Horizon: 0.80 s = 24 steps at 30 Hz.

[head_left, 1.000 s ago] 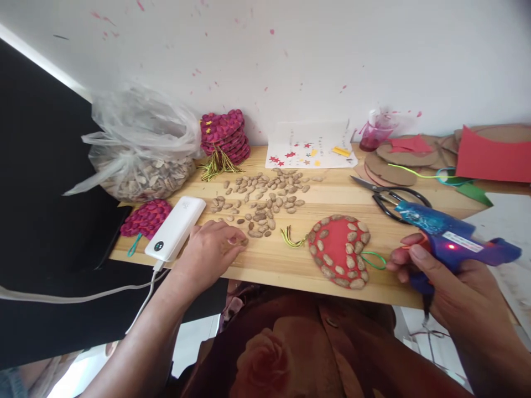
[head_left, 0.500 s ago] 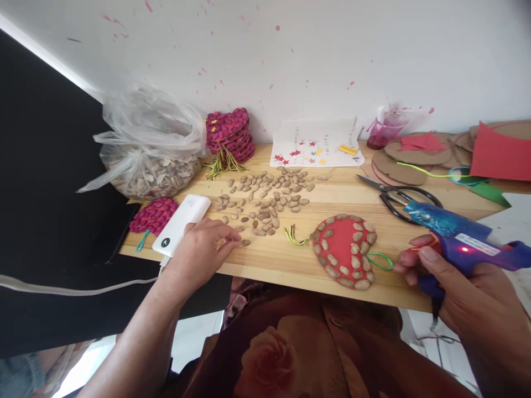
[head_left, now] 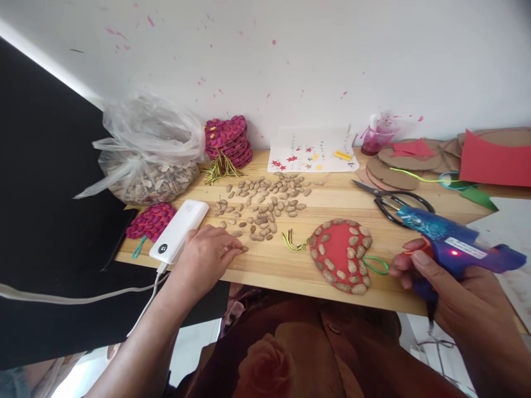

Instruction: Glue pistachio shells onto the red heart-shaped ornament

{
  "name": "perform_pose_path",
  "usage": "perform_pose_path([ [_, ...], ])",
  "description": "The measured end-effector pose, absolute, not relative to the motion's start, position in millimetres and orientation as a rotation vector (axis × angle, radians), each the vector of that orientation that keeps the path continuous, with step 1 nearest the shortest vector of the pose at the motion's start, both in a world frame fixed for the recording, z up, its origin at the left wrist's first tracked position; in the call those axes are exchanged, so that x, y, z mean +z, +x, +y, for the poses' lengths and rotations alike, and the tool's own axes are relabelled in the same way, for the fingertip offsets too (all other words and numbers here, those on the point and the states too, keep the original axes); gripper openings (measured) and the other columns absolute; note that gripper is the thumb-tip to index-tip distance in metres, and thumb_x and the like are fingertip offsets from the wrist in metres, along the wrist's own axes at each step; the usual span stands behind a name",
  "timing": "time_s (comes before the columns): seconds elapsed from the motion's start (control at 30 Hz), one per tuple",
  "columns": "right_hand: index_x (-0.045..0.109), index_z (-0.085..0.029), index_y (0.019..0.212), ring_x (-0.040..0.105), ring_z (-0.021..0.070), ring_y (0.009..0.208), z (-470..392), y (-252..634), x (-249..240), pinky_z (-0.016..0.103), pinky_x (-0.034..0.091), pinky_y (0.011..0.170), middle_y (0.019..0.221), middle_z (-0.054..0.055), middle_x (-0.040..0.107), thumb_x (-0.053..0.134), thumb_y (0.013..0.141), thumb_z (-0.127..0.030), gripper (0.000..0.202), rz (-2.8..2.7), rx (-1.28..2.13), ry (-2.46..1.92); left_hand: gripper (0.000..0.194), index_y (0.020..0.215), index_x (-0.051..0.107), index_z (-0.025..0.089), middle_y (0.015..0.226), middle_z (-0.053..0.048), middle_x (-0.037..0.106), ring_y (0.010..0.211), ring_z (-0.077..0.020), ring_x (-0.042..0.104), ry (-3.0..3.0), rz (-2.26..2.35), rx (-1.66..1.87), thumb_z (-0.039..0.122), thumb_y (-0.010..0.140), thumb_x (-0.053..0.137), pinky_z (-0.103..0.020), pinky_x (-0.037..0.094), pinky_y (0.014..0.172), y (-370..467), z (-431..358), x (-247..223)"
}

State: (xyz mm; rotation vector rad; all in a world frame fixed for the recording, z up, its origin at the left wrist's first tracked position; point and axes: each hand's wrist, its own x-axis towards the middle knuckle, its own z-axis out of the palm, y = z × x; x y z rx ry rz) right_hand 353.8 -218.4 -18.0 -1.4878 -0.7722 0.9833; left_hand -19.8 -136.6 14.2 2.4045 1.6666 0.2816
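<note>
My left hand [head_left: 207, 257] is closed, its thumb and forefinger pinched on a small peanut [head_left: 244, 249] at the tabletop. Loose peanuts [head_left: 274, 207] lie scattered just beyond it. In my right hand [head_left: 456, 293] is a blue glue gun [head_left: 452, 243] with a red light on, its nozzle pointing up and left. Between my hands lies a red heart [head_left: 339, 243] edged with peanuts, with a green loop [head_left: 376, 265] at its right and a yellow-green tassel [head_left: 292, 241] at its left.
Black-handled scissors [head_left: 394, 202] lie beyond the glue gun. A white power bank [head_left: 179, 232] with a cable sits beside a magenta piece [head_left: 150, 220]. Behind are a plastic bag [head_left: 149, 160], stacked magenta pieces [head_left: 228, 141], a paper sheet [head_left: 307, 143], a pink cup [head_left: 376, 138] and cardboard [head_left: 390, 171].
The view has shifted slightly. My left thumb and forefinger have closed on the small peanut. The glue gun stays in my right hand.
</note>
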Motion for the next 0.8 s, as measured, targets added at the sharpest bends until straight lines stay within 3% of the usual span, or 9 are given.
perform_pose_path([
  [0.5,0.068,-0.025,0.091,0.062,0.0168,0.060,-221,359,-26,0.024,0.051,0.052,0.074,0.003,0.071,0.083,0.074,-0.045,0.030,-0.784,1.004,-1.480,0.009,0.084,0.077,0.025,0.088,0.000,0.075,0.090,-0.0232,0.065,2.485,1.618,0.218,0.022,0.089,0.071,-0.041,0.040,0.083,-10,-139,15],
  [0.8,0.068,-0.025,0.087,0.063,0.0183,0.058,-219,356,-18,0.027,0.052,0.052,0.071,0.004,0.070,0.085,0.071,-0.047,0.032,-0.784,0.997,-1.513,0.006,0.084,0.077,0.024,0.085,0.000,0.075,0.088,-0.0218,0.066,2.403,1.522,0.352,0.021,0.087,0.073,-0.040,0.043,0.084,2,-141,18],
])
